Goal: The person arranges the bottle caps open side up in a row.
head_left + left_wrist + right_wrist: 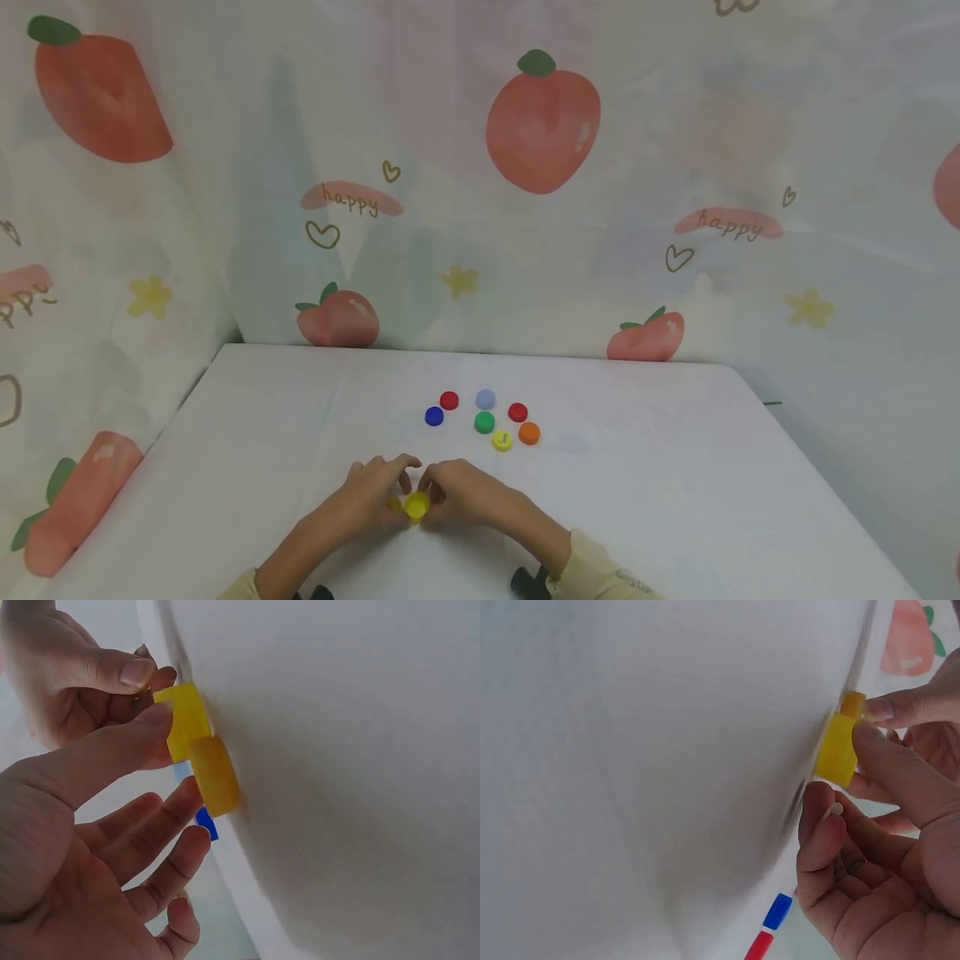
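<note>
Close together above the white table, both hands work at two yellow bottle caps. In the head view the left hand (pixel 371 496) is on the left, with thumb and fingertips about a darker, amber-yellow cap (pixel 215 776), mostly covered from above. My right hand (pixel 468 493) has its thumb and curled fingertips at the side of a bright yellow cap (pixel 417 506), whose hollow side faces up. In the right wrist view the right thumb (pixel 874 742) lies against this bright cap. The two caps stand side by side, overlapping in both wrist views.
Farther back on the white table (pixel 645 467) lie a blue cap (pixel 434 416), two red caps (pixel 448 401), a pale blue cap (pixel 486 399), a green cap (pixel 484 422), a light yellow cap (pixel 502 441) and an orange cap (pixel 529 433). A fruit-print cloth (pixel 495 242) hangs behind.
</note>
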A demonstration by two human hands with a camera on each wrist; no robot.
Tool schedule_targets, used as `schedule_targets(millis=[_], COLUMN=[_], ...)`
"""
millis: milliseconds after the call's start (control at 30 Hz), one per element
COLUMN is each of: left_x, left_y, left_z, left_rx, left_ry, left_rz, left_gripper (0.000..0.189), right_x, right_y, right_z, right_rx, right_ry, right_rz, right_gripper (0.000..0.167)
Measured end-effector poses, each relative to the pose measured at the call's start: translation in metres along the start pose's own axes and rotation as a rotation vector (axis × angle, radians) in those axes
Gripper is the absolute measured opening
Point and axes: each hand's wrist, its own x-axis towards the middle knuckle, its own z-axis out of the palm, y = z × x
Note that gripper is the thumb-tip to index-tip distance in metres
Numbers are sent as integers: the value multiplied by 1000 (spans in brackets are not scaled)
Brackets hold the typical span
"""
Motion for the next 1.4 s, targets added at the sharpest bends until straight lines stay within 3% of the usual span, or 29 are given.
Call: schedule_targets(millis=[233, 533, 700, 900, 1167, 1400], left_x=[6, 15, 26, 43, 70, 89], left_y=[-2, -2, -4, -6, -19, -22], left_z=[-9, -26, -28, -28, -34, -37], left_rx=[15, 66, 63, 110, -40, -63], left_ry=[42, 87, 96, 105, 96, 98], left_rz=[-59, -38, -16, -84, -158, -164], left_gripper=[64, 66, 65, 63, 49, 52], right_x=[-2, -1, 5, 17, 31, 47], right_y=[9, 18, 28, 35, 39, 42], right_z=[-14, -33, -38, -48, -55, -60], right_rx=[14, 32, 42, 30, -4, -15], right_ry=[19, 139, 229, 273, 319, 327], right_rz=[6, 5, 13, 21, 91, 115], right_gripper=[39, 44, 44, 44, 43, 43])
